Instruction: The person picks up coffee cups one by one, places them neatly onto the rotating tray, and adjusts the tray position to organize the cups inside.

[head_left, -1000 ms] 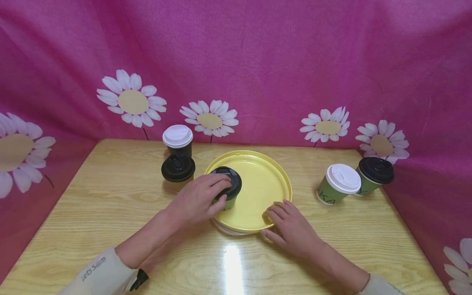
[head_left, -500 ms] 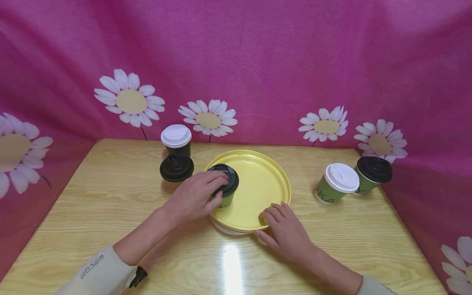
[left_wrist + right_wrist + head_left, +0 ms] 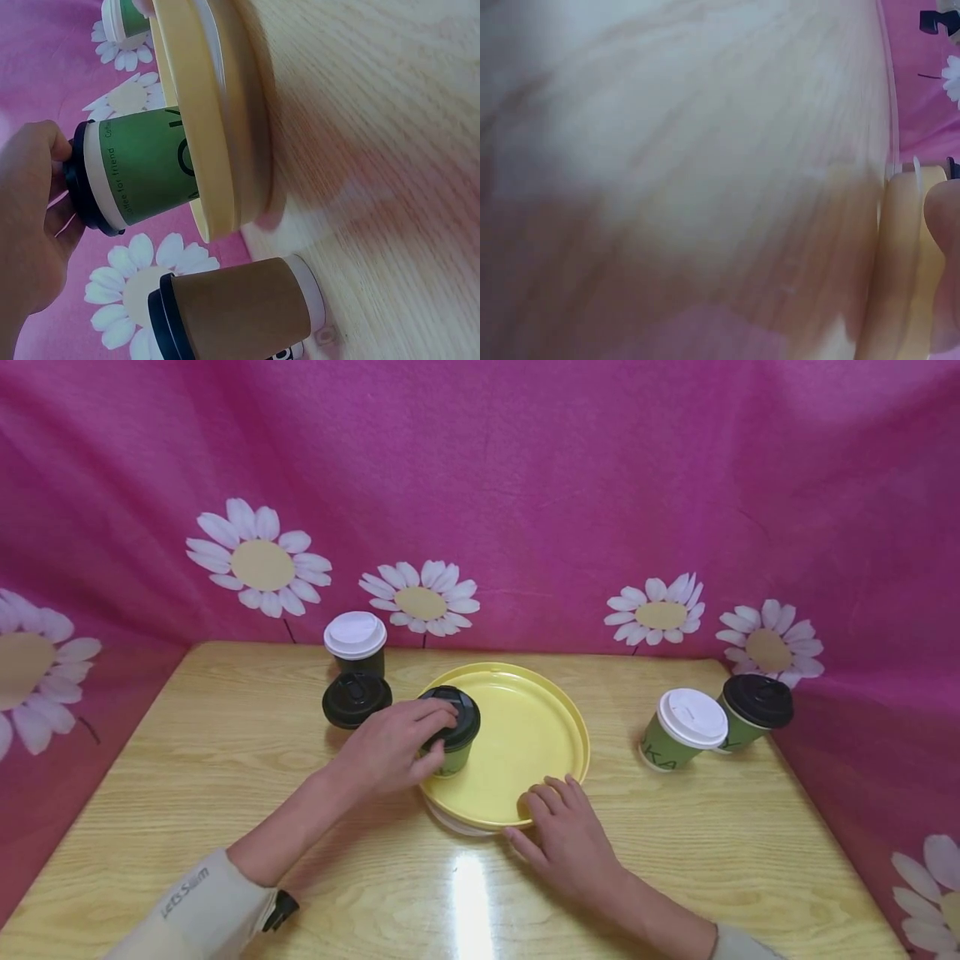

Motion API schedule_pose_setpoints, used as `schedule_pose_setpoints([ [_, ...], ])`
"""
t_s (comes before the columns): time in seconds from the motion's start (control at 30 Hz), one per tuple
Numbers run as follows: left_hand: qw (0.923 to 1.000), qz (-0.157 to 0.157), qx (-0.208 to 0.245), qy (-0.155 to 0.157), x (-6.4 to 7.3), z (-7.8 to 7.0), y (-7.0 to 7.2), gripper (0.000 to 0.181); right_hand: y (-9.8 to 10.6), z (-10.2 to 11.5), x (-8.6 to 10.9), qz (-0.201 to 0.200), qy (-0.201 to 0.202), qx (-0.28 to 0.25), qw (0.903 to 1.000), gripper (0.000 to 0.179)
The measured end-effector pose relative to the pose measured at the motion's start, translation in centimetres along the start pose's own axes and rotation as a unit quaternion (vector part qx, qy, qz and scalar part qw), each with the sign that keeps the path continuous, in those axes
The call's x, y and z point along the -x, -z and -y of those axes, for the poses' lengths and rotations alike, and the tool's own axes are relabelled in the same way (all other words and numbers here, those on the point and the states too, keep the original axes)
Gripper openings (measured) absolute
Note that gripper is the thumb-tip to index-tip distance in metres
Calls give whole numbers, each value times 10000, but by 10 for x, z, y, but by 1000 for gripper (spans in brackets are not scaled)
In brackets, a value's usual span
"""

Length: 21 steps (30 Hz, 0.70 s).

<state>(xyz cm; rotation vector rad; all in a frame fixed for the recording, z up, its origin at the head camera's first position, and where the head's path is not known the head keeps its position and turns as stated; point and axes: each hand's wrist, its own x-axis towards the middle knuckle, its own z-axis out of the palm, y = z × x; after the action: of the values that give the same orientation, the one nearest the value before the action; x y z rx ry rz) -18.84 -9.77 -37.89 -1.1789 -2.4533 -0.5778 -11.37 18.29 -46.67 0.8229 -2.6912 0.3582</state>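
Note:
In the head view a round yellow tray (image 3: 525, 727) sits on a low round base (image 3: 457, 820). A green paper coffee cup (image 3: 146, 166) with a black lid (image 3: 459, 714) stands upright at the tray's left side. My left hand (image 3: 390, 743) grips this cup by its lid from above, thumb on the near side and fingers over the top. At the front right, my right hand (image 3: 570, 843) holds the tray's rim, fingers curled over the inside and thumb outside. In the right wrist view only part of that hand shows beside the tray's edge.
Left of the tray stand a brown cup (image 3: 244, 307) with a black lid and a dark cup (image 3: 360, 662) with a white lid. To the right are two green cups, one white-lidded (image 3: 678, 735), one black-lidded (image 3: 753, 714). A pink flowered cloth (image 3: 540, 510) surrounds the wooden table (image 3: 225, 760).
The held cup and my left hand have shifted slightly left and away from me. My right hand has moved left along the tray's front rim. The other cups stand where they were.

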Motion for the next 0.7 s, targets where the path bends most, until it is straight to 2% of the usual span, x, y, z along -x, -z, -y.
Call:
schedule_pose_setpoints([
  [0.2, 9999, 99, 45, 132, -2, 1, 2, 23, -1, 7, 0, -184, -47, 63, 9998, 38],
  [0.5, 9996, 167, 73, 232, -3, 3, 3, 23, -5, 13, -1, -522, 85, 125, 9985, 45],
  [0.7, 9994, 226, 56, 273, -4, 4, 3, 23, -4, 16, -2, -461, 74, 169, 9988, 41],
])
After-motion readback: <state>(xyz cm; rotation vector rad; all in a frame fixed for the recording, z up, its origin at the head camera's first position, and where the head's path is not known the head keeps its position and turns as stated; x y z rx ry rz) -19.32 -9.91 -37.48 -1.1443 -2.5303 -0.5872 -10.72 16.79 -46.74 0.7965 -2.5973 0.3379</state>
